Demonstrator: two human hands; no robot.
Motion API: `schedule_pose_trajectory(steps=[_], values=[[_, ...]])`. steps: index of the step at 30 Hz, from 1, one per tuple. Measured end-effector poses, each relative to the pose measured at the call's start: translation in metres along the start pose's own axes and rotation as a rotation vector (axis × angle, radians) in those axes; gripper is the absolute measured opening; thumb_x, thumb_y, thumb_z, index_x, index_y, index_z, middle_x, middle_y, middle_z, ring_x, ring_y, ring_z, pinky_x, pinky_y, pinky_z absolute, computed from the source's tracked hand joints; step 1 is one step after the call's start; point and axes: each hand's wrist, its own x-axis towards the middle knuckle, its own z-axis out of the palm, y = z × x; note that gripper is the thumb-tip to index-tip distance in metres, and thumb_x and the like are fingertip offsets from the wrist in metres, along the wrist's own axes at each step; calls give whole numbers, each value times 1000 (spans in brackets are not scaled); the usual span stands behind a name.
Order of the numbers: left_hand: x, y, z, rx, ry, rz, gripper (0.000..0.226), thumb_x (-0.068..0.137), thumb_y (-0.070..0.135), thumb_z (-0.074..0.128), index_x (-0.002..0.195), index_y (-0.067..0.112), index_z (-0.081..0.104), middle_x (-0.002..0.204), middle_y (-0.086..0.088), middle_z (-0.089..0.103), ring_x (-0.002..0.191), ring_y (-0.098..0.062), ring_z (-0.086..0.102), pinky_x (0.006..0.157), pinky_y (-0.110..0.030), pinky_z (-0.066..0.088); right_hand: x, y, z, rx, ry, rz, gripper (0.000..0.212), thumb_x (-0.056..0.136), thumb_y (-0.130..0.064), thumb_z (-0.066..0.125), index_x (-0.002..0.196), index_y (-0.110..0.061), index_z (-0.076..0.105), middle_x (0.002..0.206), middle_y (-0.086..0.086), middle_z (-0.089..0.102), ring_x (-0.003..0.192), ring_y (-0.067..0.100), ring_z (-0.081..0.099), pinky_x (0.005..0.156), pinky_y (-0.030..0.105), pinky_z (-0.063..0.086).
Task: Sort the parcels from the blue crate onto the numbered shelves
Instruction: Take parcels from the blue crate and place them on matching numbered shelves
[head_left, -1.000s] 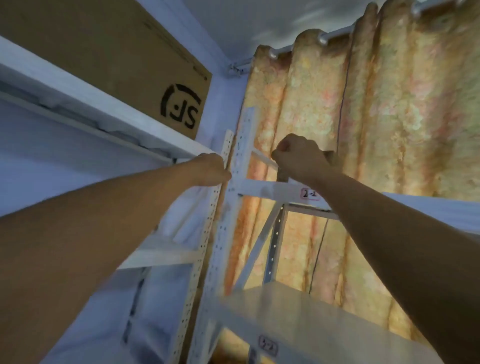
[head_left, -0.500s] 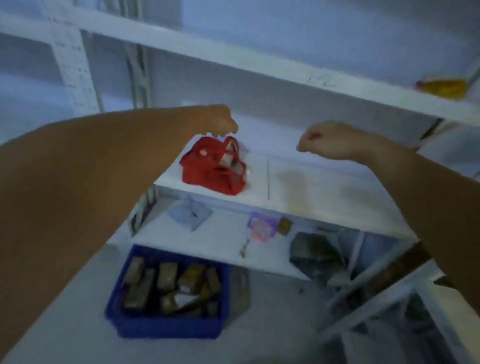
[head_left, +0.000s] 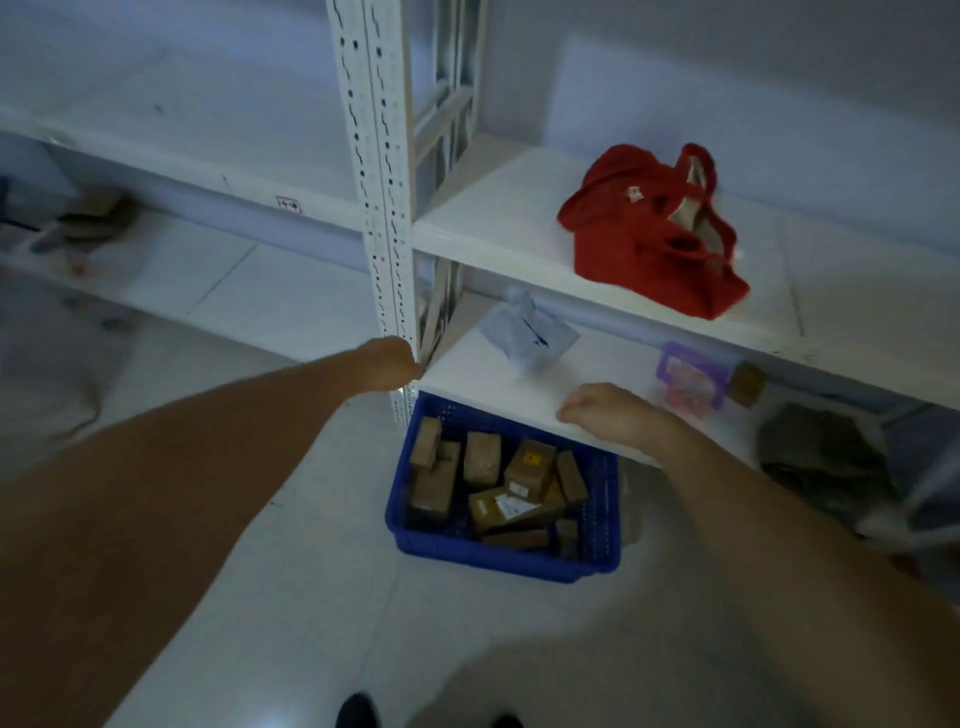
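The blue crate (head_left: 605, 525) sits on the floor under the low white shelf (head_left: 483, 384), holding several brown cardboard parcels (head_left: 530, 462). My left hand (head_left: 387, 364) is a closed fist in front of the perforated shelf upright (head_left: 382, 208), above the crate's left corner, with nothing visible in it. My right hand (head_left: 613, 415) is also curled shut and empty, hovering at the low shelf's front edge, above the crate's right part. A label (head_left: 289, 204) marks the left shelf's edge.
A red cloth bag (head_left: 654, 239) lies on the middle shelf. A grey mailer (head_left: 527, 335), a purple-framed item (head_left: 688, 379) and a small brown box (head_left: 745, 383) rest on the low shelf. Dark bundles (head_left: 821, 457) lie at right. My shoes (head_left: 358, 712) stand on the tiled floor.
My view has swung down from the top shelves and curtain to the floor. Both hands have dropped from the upper shelf to just above the crate, staying closed.
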Motion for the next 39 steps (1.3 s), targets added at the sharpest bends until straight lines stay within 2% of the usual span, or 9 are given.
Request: schedule_pose_trajectory(steps=[7, 11, 14, 18, 22, 27, 33, 36, 39], values=[[97, -47, 112, -136, -104, -136, 19, 96, 19, 57, 107, 5, 64, 103, -5, 58, 97, -21, 54, 82, -30, 43, 140, 28, 113, 203, -203, 81, 31, 103, -29, 56, 99, -1, 67, 99, 16, 67, 81, 17, 60, 77, 29, 46], [169, -87, 187, -247, -118, -250, 16, 95, 29, 56, 104, 16, 59, 102, -5, 65, 85, -17, 60, 68, -30, 46, 233, 59, 174, 357, -307, 143, 52, 104, -31, 58, 136, 10, 55, 132, 37, 55, 103, 38, 61, 100, 42, 50], [227, -122, 236, -355, -101, -326, 18, 92, 35, 53, 92, 18, 58, 98, -11, 70, 78, -19, 64, 63, -31, 47, 302, 71, 225, 465, -332, 213, 46, 104, -25, 56, 136, 9, 57, 118, 30, 64, 94, 28, 57, 80, 30, 47], [294, -156, 297, -407, -64, -376, 36, 95, 40, 51, 116, 12, 53, 109, -11, 61, 84, -21, 58, 57, -29, 40, 397, 81, 297, 664, -375, 353, 40, 98, -30, 57, 120, 2, 69, 133, 23, 64, 96, 21, 57, 83, 32, 45], [361, -184, 351, -369, -84, -337, 64, 82, 54, 46, 120, 2, 52, 125, -22, 57, 114, -38, 57, 95, -51, 52, 461, 87, 355, 751, -367, 387, 41, 105, -23, 51, 130, 8, 62, 134, 25, 63, 97, 23, 60, 95, 41, 53], [409, -185, 402, 9, 138, -318, 64, 87, 46, 55, 133, 5, 42, 137, -18, 47, 128, -36, 37, 106, -47, 36, 480, 114, 403, 766, -380, 429, 45, 102, -24, 54, 132, 10, 57, 135, 25, 60, 125, 38, 59, 111, 50, 45], [420, -183, 431, 217, 275, -311, 84, 82, 46, 75, 141, 1, 36, 127, -21, 54, 114, -40, 54, 91, -49, 51, 464, 155, 424, 836, -360, 492, 12, 103, -25, 53, 108, -22, 63, 123, 8, 68, 103, 17, 67, 101, 37, 53], [417, -181, 420, -22, 166, -269, 88, 83, 36, 75, 150, 11, 24, 139, -17, 43, 120, -40, 53, 84, -50, 52, 456, 162, 413, 869, -344, 512, 13, 105, -22, 52, 97, -25, 62, 128, 11, 67, 106, 20, 67, 102, 39, 52], [402, -170, 389, -347, 8, -167, 72, 78, 24, 77, 141, 20, 43, 128, -7, 58, 110, -27, 63, 74, -36, 55, 448, 165, 389, 955, -250, 542, 14, 105, -21, 55, 113, -15, 64, 129, 12, 65, 121, 27, 64, 106, 44, 49]])
